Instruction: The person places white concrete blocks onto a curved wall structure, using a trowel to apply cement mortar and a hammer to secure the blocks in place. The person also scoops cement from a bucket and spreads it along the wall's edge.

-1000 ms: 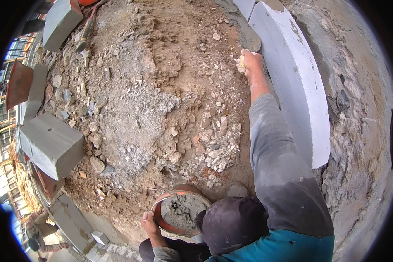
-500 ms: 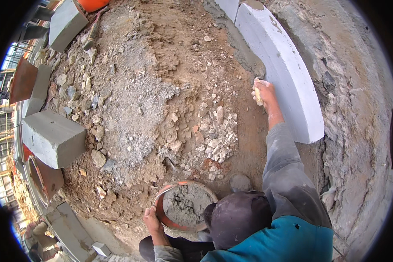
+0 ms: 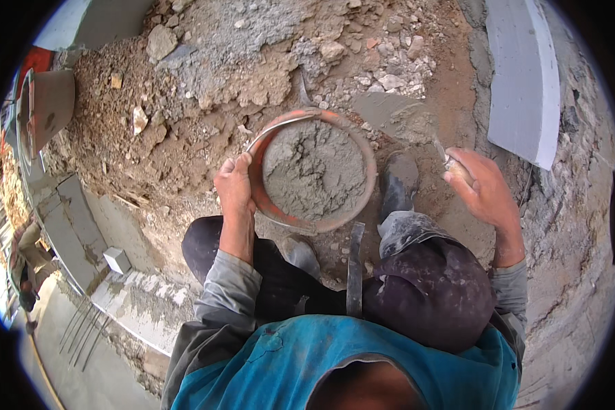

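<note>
My left hand [image 3: 234, 188] is closed on the left rim of an orange bucket [image 3: 257, 179], close to its wire handle. Thick grey mortar [image 3: 316, 167] fills the bucket, its surface rough and lumpy. To the right of the bucket, my right hand [image 3: 482, 181] is wrapped round the wooden handle of a trowel [image 3: 396, 116]. Its broad blade, coated in grey, points left over the ground just beyond the bucket's right side. A long pale kerb block [image 3: 523, 82] lies ahead on the right, with a band of wet mortar [image 3: 480, 61] along its left side.
My boots [image 3: 398, 181] flank the bucket's near side. Loose stones [image 3: 406, 58] and broken earth spread ahead. On the left are another bucket [image 3: 51, 109], a concrete block [image 3: 113, 24] and a small white block [image 3: 117, 260]. Thin rods [image 3: 82, 335] and another person [image 3: 26, 256] show farther left.
My right hand has drawn the trowel back from the mortar beside the kerb toward the bucket. The view has shifted nearer to my body; my left hand stays on the bucket.
</note>
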`<state>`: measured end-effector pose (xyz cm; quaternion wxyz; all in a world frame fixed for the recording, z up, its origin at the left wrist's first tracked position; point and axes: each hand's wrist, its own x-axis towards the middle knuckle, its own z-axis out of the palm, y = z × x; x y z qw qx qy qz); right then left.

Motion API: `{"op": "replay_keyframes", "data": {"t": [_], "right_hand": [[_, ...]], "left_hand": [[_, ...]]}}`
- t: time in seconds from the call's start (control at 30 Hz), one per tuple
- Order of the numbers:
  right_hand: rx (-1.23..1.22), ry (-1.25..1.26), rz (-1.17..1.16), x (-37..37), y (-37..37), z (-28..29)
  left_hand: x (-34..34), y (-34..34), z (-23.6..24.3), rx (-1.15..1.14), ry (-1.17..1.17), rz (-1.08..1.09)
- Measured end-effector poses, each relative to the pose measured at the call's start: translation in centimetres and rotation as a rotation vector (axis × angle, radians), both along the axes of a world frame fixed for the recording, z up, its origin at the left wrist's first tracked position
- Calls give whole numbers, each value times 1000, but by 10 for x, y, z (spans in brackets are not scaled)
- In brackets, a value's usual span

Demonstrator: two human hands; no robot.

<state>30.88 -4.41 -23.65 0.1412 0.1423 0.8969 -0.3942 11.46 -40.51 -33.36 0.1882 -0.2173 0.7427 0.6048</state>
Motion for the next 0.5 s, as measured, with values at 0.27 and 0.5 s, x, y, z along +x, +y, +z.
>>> {"op": "replay_keyframes", "data": {"t": [0.27,0.5], "right_hand": [[17,-184,483,-48,-92,-35],[-332,-214,365,-44,-100,-42]], "left_hand": [[8,-6,10,12,-26,-32],[2,-12,13,43,-67,-19]]}}
